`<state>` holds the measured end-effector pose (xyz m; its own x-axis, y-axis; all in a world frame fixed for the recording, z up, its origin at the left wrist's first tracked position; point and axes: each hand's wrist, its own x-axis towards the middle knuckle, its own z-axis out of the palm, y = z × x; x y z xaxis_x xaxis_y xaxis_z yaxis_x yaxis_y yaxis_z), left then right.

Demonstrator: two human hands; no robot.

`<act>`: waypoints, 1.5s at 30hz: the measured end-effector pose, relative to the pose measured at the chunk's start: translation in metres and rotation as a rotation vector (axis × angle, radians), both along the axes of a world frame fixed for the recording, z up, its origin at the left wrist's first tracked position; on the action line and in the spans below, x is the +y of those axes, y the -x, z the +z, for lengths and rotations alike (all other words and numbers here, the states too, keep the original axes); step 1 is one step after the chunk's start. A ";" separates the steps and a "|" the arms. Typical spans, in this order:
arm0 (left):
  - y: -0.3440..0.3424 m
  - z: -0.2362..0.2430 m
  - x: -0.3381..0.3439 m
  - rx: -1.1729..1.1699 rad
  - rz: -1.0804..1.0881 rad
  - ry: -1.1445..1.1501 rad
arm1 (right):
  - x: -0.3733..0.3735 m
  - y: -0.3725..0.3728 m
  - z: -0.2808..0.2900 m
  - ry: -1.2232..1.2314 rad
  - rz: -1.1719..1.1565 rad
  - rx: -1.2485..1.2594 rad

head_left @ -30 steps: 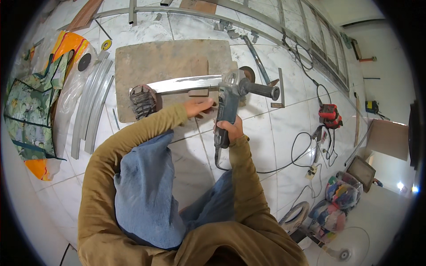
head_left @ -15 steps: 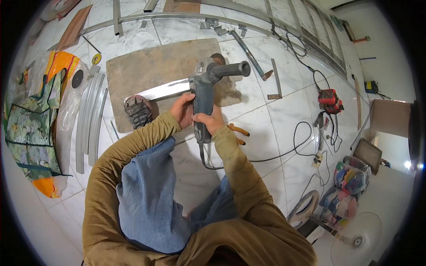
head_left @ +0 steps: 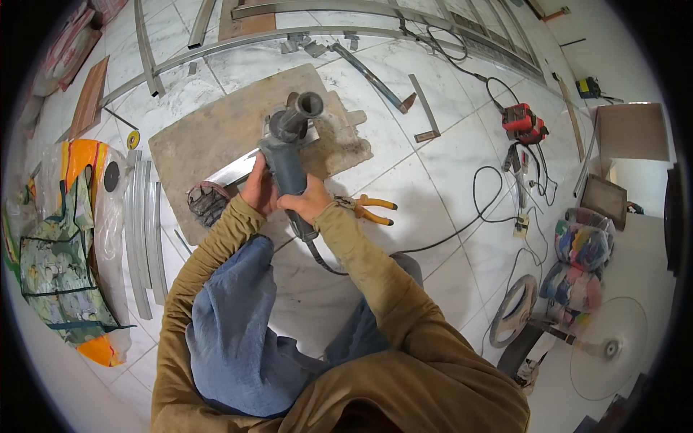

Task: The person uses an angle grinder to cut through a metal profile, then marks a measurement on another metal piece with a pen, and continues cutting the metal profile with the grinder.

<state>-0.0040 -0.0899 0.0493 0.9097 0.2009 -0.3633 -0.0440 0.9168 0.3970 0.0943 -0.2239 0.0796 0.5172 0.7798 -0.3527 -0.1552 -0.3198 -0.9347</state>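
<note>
Both my hands are closed around an angle grinder (head_left: 287, 172) with a dark body and a side handle pointing up and away. My left hand (head_left: 258, 189) grips the body's left side; my right hand (head_left: 310, 198) wraps the right side, lower down. Beneath the grinder's head a shiny metal bar (head_left: 234, 170) lies on a worn brown board (head_left: 206, 130). The tip of my dark shoe (head_left: 209, 202) is at the bar's left end. The grinder's disc is hidden. Pliers with orange handles (head_left: 374, 209) lie on the floor right of my right hand.
A hammer (head_left: 375, 79) and a metal square (head_left: 426, 112) lie beyond the board's right side. The grinder's cord (head_left: 462, 238) runs right across the tiles. A red tool (head_left: 525, 124) is further right. Metal strips (head_left: 144, 231) and a patterned bag (head_left: 68, 260) lie left. A metal frame (head_left: 325, 30) spans the back.
The view has shifted, so the scene sits differently in it. The grinder has turned, its lower end swinging rightward, and more of the pliers shows. Both hands keep their hold.
</note>
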 end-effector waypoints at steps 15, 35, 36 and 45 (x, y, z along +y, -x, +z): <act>0.016 -0.051 0.076 0.794 -0.331 -2.050 | -0.082 -0.078 0.025 -0.113 0.096 0.556; 0.008 -0.053 0.066 0.903 -0.114 -2.244 | -0.064 -0.071 -0.011 -0.199 0.136 0.932; 0.016 -0.065 0.068 0.924 -0.118 -2.236 | -0.057 -0.067 -0.010 -0.195 0.153 0.925; 0.012 -0.068 0.076 0.879 -0.377 -2.000 | -0.053 -0.075 -0.034 -0.161 0.133 0.954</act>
<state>-0.0157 -0.0135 -0.0187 0.7552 0.6284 -0.1866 0.6471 -0.6692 0.3653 0.1694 -0.2768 0.0457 -0.0260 0.8868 -0.4615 -0.8414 -0.2687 -0.4689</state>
